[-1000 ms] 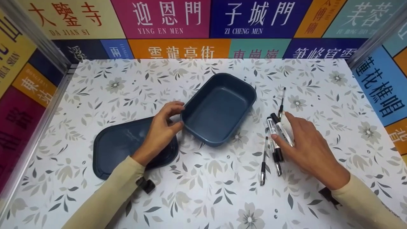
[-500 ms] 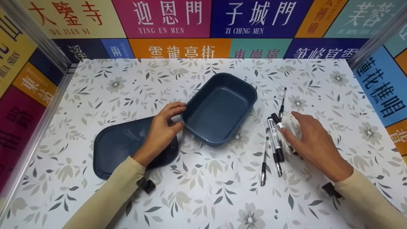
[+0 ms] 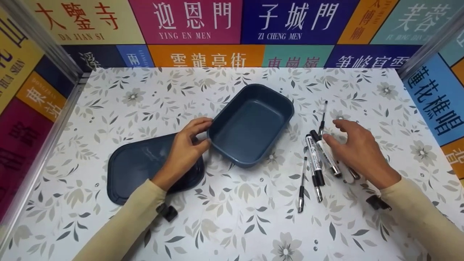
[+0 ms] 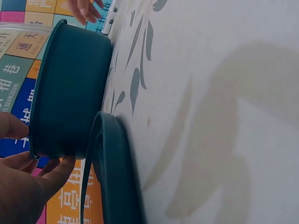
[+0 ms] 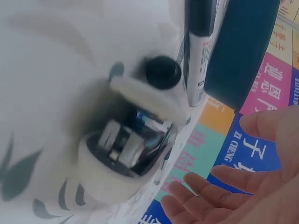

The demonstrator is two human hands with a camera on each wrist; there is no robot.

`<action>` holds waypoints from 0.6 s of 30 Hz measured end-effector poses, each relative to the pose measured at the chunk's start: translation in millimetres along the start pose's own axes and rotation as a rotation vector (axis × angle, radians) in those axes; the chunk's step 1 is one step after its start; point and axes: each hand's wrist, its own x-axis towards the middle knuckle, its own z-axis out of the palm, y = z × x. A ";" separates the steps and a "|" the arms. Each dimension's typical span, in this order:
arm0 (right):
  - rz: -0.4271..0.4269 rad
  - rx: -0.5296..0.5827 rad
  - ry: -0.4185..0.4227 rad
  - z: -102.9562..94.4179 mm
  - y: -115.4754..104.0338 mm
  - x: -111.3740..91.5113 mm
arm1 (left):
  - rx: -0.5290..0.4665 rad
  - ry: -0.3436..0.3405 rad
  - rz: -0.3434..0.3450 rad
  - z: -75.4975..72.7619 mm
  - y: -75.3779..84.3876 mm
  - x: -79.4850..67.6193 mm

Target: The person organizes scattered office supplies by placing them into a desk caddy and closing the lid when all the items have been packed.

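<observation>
A dark blue, rounded rectangular box (image 3: 250, 127) stands open-topped near the middle of the table. My left hand (image 3: 183, 152) holds its left corner, thumb and fingers curled at the rim. Partly under that forearm lies the matching lid (image 3: 134, 166). My right hand (image 3: 362, 152) hovers at the right with loosely spread fingers, holding nothing. Beside it lie two white markers with black caps, a left marker (image 3: 314, 156) and a right marker (image 3: 328, 154). In the right wrist view, a small white rounded case (image 5: 110, 184) with raised lid shows metal parts inside; its kind is unclear.
Black-gripped pens lie around the markers: a front pen (image 3: 301, 194) and a back pen (image 3: 322, 121), with another pen end (image 3: 318, 192) below the markers. The table (image 3: 217, 232) has a leaf-patterned cover, and colourful lettered panels (image 3: 199, 21) stand behind it.
My right hand has drawn back and lifted from the markers, so more of the right marker and a dark object under the palm show. My left hand stays on the box.
</observation>
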 end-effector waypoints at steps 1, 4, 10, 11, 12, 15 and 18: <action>0.008 0.008 -0.007 -0.4 0.7 2.3 | 0.009 -0.001 0.000 -0.1 -0.1 -0.3; 0.013 0.023 -0.023 -1.4 3.6 8.9 | 0.038 -0.005 -0.001 -0.8 -0.5 -0.8; 0.029 0.034 -0.055 -2.0 11.4 23.6 | 0.071 -0.006 -0.001 -1.8 -1.0 -0.9; 0.041 0.042 -0.065 -2.0 13.0 26.4 | 0.070 -0.004 -0.001 -1.8 -1.1 -0.9; 0.052 0.051 -0.074 -1.8 14.9 29.3 | 0.069 -0.002 -0.001 -1.8 -1.2 -0.9; 0.096 0.088 -0.103 -1.8 20.5 37.2 | 0.059 -0.001 -0.001 -1.6 -1.1 -0.7; 0.122 0.112 -0.120 -1.7 26.0 44.1 | 0.052 0.001 0.002 -1.7 -0.8 -0.2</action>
